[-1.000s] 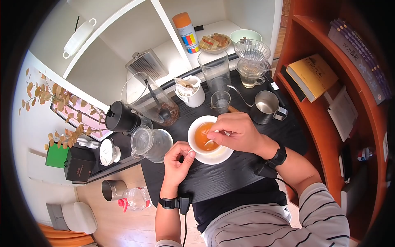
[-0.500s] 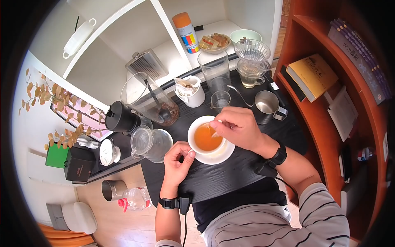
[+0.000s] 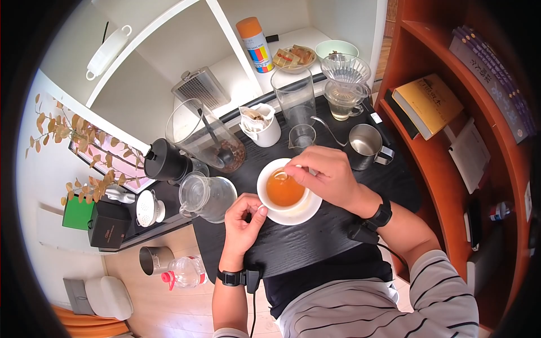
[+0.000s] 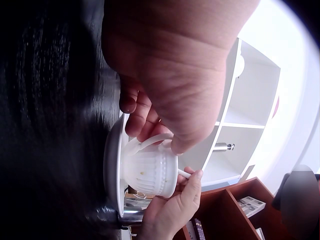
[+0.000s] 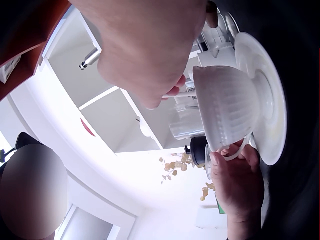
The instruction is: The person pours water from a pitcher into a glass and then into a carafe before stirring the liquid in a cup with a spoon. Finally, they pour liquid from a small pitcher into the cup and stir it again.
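Observation:
A white ribbed teacup (image 5: pixel 225 105) stands on a white saucer (image 3: pixel 307 216), holding amber tea (image 3: pixel 284 192). At the handle, my left hand (image 3: pixel 243 222) grips the cup, its thumb by the rim and its fingers curled at the handle loop. My right hand (image 3: pixel 327 177) is over the cup's right side, pinching the thin white handle of a spoon (image 5: pixel 181 94) between thumb and fingers. The spoon's lower end (image 3: pixel 281 176) shows at the tea's far side, inside the rim.
Left of the cup stands a lidded glass pitcher (image 3: pixel 217 198). Behind are a tall glass with dark bits (image 3: pixel 231 156), a white canister (image 3: pixel 265 134) and a small glass beaker (image 3: pixel 302 136). A steel jug (image 3: pixel 362 147) stands close by the right hand.
The spoon has moved through the tea, from the middle to the right side and then to the far side. The right hand has shifted slightly; the left hand and cup stay put.

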### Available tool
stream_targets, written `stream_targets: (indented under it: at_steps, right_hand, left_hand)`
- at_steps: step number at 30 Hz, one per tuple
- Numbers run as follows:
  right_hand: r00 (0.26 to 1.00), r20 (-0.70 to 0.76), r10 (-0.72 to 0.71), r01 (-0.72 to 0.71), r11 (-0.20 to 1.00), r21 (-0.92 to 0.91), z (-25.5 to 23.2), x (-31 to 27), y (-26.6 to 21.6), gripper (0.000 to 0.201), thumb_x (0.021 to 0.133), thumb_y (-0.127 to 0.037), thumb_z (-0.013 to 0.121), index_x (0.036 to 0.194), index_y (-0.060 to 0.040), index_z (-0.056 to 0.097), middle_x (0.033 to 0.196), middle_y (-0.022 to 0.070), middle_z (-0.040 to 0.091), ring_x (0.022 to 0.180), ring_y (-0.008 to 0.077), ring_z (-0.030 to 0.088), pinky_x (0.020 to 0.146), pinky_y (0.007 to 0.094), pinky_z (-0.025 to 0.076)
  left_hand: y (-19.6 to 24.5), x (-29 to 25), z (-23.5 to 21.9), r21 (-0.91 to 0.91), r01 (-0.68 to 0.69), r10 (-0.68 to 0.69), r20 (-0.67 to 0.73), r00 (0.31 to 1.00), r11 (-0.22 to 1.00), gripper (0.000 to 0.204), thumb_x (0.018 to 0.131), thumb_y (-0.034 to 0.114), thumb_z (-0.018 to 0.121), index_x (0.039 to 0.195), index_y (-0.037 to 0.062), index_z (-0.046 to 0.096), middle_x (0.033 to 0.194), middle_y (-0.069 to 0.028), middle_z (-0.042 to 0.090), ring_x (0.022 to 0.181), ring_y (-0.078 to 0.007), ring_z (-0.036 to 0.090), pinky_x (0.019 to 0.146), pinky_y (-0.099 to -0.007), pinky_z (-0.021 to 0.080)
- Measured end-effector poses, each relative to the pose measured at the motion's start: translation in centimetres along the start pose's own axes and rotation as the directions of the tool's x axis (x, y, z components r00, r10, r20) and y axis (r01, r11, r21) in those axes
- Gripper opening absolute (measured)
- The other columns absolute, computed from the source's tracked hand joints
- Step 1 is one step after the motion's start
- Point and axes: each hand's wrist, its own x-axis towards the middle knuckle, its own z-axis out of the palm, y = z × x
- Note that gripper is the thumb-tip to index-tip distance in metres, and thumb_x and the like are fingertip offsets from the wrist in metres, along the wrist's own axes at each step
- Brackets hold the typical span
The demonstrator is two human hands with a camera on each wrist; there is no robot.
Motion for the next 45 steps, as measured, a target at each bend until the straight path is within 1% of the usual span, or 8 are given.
stream_targets:
  at_steps: [7,14,19,35,37,41,42,45]
  right_hand:
    - [0.99,-0.022,0.143,-0.14,0.986,0.086,-0.3,-0.1,-0.3,0.014,0.094,-0.01,0.08,0.085,-0.0021,0.072,0.072,0.0069,0.063,0.058,0.0177,0.059,0.053,0.0325,0.045]
    - [0.985,0.166,0.043,-0.075,0.978,0.196,-0.3,0.0,-0.7,0.014,0.094,-0.011,0.081,0.087,-0.0015,0.074,0.072,0.0073,0.065,0.058,0.0185,0.059,0.055,0.0326,0.046]
    - [0.998,0.055,0.017,-0.019,0.999,0.036,-0.1,0.1,-0.3,0.011,0.093,-0.01,0.081,0.09,-0.0011,0.075,0.073,0.0073,0.066,0.059,0.0177,0.061,0.055,0.0323,0.046]
    - [0.99,0.043,0.131,-0.132,0.99,0.041,0.7,-0.6,0.6,0.011,0.095,-0.006,0.078,0.088,0.0005,0.073,0.069,0.0042,0.061,0.057,0.0109,0.054,0.052,0.0278,0.041]
    - [0.993,0.009,0.116,-0.117,0.992,0.042,0.8,-0.7,0.7,0.012,0.096,-0.006,0.078,0.087,0.0006,0.072,0.068,0.0038,0.058,0.057,0.0102,0.052,0.052,0.0275,0.04]
    - [0.997,0.03,0.076,-0.077,0.996,0.038,1.1,-0.9,1.0,0.013,0.096,-0.005,0.078,0.087,0.0007,0.071,0.067,0.0037,0.056,0.056,0.0102,0.049,0.052,0.0277,0.038]
    - [0.997,0.019,0.072,-0.072,0.997,0.042,1.1,-1.0,1.0,0.013,0.096,-0.005,0.078,0.087,0.0009,0.071,0.067,0.0036,0.055,0.056,0.0104,0.049,0.052,0.0277,0.037]
    - [0.998,0.027,0.053,-0.054,0.998,0.03,1.2,-1.0,0.7,0.013,0.096,-0.005,0.078,0.087,0.0014,0.07,0.067,0.0038,0.055,0.056,0.0107,0.048,0.052,0.0279,0.037]
  left_hand:
    - [0.0,0.0,0.0,0.006,-0.004,0.004,0.005,1.0,1.0,0.007,0.099,0.003,0.076,0.1,-0.0008,0.07,0.102,-0.0028,0.067,0.075,-0.0051,0.052,0.069,-0.0219,0.043]
    - [0.0,0.0,0.0,0.013,-0.012,0.012,-0.001,1.0,1.0,0.007,0.099,0.003,0.076,0.1,-0.0007,0.07,0.101,-0.0028,0.068,0.075,-0.005,0.053,0.068,-0.0219,0.042]
    - [0.0,0.1,-0.1,0.015,-0.019,0.019,0.012,1.0,1.0,0.007,0.099,0.005,0.076,0.1,0.0004,0.071,0.1,-0.0021,0.067,0.074,-0.005,0.051,0.068,-0.0221,0.042]
    - [1.5,0.1,0.1,0.163,-0.11,0.121,-0.061,0.991,0.98,0.01,0.098,0.006,0.075,0.093,-0.0002,0.069,0.092,-0.002,0.065,0.065,-0.007,0.042,0.06,-0.0257,0.038]
    - [1.7,-0.1,-0.1,0.186,-0.043,0.046,-0.012,0.999,0.982,0.011,0.1,0.008,0.073,0.095,-0.0004,0.068,0.096,-0.003,0.066,0.076,-0.0084,0.05,0.068,-0.0257,0.041]
    - [1.6,-0.2,0.1,0.174,0.037,-0.031,-0.035,0.999,0.984,0.01,0.101,0.011,0.07,0.102,0.001,0.068,0.088,0.0032,0.061,0.073,-0.0042,0.047,0.066,-0.0242,0.04]
    - [1.1,0.0,0.5,0.16,-0.017,0.028,-0.064,0.998,0.987,0.01,0.1,0.013,0.071,0.1,0.0023,0.07,0.075,0.0048,0.055,0.062,-0.003,0.044,0.057,-0.0244,0.037]
    - [1.2,-0.3,0.5,0.131,0.055,-0.05,-0.04,0.998,0.99,0.01,0.102,0.012,0.069,0.104,0.0014,0.068,0.085,0.0045,0.057,0.073,-0.0029,0.047,0.065,-0.0239,0.04]
